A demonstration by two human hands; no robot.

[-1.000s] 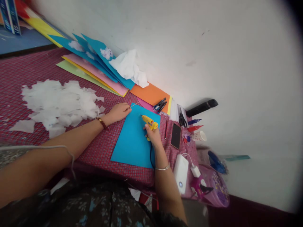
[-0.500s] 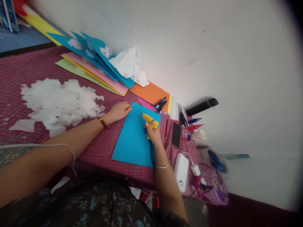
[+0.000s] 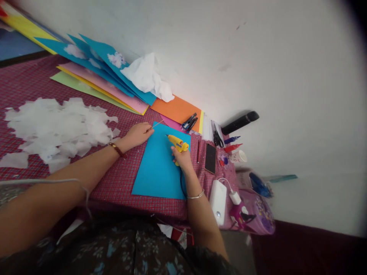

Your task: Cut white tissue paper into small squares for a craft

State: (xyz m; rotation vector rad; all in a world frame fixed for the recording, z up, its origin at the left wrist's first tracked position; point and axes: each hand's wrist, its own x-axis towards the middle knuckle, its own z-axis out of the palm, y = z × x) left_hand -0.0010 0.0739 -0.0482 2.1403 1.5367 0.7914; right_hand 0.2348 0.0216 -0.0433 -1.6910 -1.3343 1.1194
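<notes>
A blue sheet (image 3: 156,172) lies on the checked cloth in front of me. At its upper left corner, my left hand (image 3: 139,134) is closed on a thin stick (image 3: 157,124), whose tip points up and to the right. My right hand (image 3: 182,158) grips a yellow glue gun (image 3: 178,143) over the right part of the sheet, its nozzle pointing up-left. A dark cord runs down from the gun beside my wrist. Left of my left hand is a pile of white paper pieces (image 3: 57,128).
Coloured sheets (image 3: 106,82) and crumpled white paper (image 3: 147,76) lean by the wall. Right of the blue sheet are a red pencil (image 3: 198,152), phone (image 3: 210,158), black scissors (image 3: 218,139), paper cup (image 3: 239,156) and white power device (image 3: 218,202).
The view has shifted a little, so most things sit further left in the picture. Both hands keep their holds on the stick and the glue gun.
</notes>
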